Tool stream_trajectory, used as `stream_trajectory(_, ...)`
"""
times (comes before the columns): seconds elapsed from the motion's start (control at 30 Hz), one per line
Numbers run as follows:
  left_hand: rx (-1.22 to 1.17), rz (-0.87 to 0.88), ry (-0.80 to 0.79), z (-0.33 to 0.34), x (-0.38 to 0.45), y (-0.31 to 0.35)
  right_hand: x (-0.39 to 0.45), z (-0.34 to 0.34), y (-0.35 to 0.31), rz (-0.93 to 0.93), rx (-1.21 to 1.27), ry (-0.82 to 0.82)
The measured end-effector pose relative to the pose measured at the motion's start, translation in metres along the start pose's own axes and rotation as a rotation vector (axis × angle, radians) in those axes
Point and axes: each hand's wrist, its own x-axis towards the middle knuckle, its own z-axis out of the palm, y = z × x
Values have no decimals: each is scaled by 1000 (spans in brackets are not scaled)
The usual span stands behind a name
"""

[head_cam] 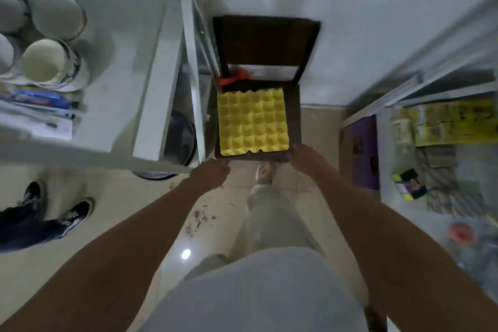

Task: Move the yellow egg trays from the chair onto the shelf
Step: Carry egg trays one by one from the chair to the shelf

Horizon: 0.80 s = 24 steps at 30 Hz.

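Yellow egg trays (253,122) on chair (295,116): probably light, stiff, crushable; lift by opposite edges. Left hand (210,174), right hand (304,156) empty, near front edge.

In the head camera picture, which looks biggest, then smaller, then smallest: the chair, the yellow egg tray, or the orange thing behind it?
1. chair
2. yellow egg tray, which lies on the chair seat
3. orange thing, small and partly hidden

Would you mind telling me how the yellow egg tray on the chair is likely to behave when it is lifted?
The yellow egg tray looks thin and empty, so it is probably light. Its moulded cups suggest some stiffness, though one-edge lifting may flex it. Lying flat, it should not roll.
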Motion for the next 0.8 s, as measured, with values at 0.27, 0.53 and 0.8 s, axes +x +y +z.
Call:
stream_trajectory(0.27, -422, -262, -22, -27, 141, 10, 163, -11, -15, 148, 360, -37)
stream_trajectory(0.53, -444, -354, 141, -6, 284, -24, 276, 20, 29, 217, 393, 121)
stream_trajectory(0.8, -421, -482, 174, 10, 340, -49, 319, 50, 39, 227, 375, 56)
